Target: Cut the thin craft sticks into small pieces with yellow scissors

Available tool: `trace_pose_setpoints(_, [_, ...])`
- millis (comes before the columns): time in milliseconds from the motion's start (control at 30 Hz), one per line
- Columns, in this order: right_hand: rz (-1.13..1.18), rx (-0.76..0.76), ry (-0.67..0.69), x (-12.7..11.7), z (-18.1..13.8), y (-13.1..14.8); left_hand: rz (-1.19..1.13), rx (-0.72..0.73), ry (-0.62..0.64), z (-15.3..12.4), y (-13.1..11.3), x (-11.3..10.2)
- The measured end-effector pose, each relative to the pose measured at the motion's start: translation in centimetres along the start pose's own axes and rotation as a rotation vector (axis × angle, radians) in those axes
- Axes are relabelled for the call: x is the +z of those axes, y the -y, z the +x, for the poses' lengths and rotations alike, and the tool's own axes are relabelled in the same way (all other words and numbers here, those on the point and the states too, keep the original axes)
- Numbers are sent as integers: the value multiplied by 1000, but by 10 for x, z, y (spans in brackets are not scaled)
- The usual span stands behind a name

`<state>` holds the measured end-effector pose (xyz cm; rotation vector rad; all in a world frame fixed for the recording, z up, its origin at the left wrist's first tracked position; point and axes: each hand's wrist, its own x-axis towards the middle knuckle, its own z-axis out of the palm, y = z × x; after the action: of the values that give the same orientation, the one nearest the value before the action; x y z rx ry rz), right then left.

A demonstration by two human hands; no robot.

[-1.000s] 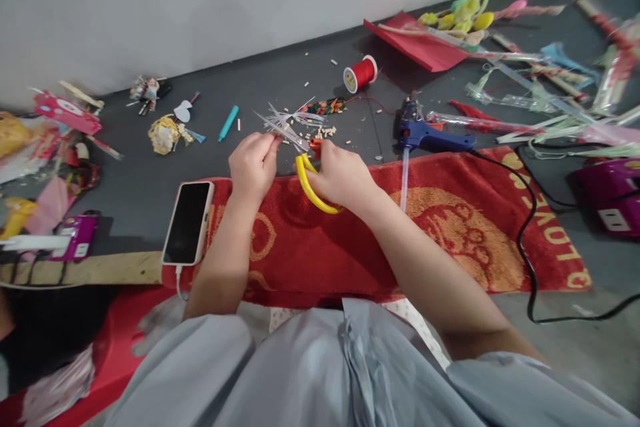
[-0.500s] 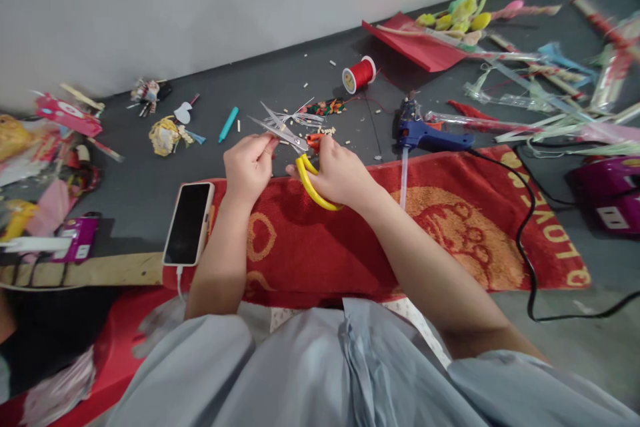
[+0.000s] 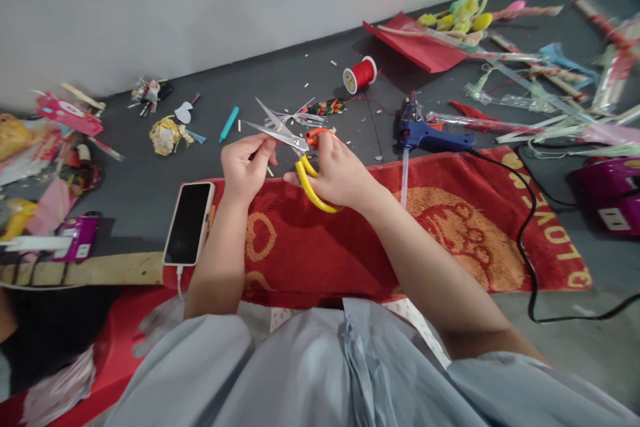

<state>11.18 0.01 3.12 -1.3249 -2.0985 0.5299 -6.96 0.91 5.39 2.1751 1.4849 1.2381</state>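
My right hand (image 3: 336, 173) grips yellow-handled scissors (image 3: 304, 167), whose steel blades are spread apart and point up-left. My left hand (image 3: 247, 165) pinches something small and thin just below the blades; I cannot make out what it is. Both hands hover over the far edge of a red towel (image 3: 450, 227) with orange patterns. Small pale cut pieces (image 3: 327, 130) lie scattered on the dark table just beyond the hands.
A phone (image 3: 188, 221) on a cable lies left of my left arm. A blue glue gun (image 3: 430, 137), a red thread spool (image 3: 360, 73), a teal pen (image 3: 229, 123), a black cord (image 3: 525, 227) and craft clutter surround the towel. A purple box (image 3: 607, 197) sits at right.
The scissor blades have spread wider. My left hand has drawn slightly back toward me with its pinched piece, and both hands shifted a little left.
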Motion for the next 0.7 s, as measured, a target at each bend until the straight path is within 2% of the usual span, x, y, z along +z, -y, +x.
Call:
trace_pose_setpoints(233, [17, 32, 36, -2, 0, 1, -85, -71, 35, 1, 5, 0])
trace_pose_setpoints(500, [-32, 115, 96, -10, 1, 5, 26, 19, 53, 2, 4, -1])
trace_pose_setpoints(700, [-56, 92, 94, -8, 0, 4, 130, 95, 62, 2, 6, -4])
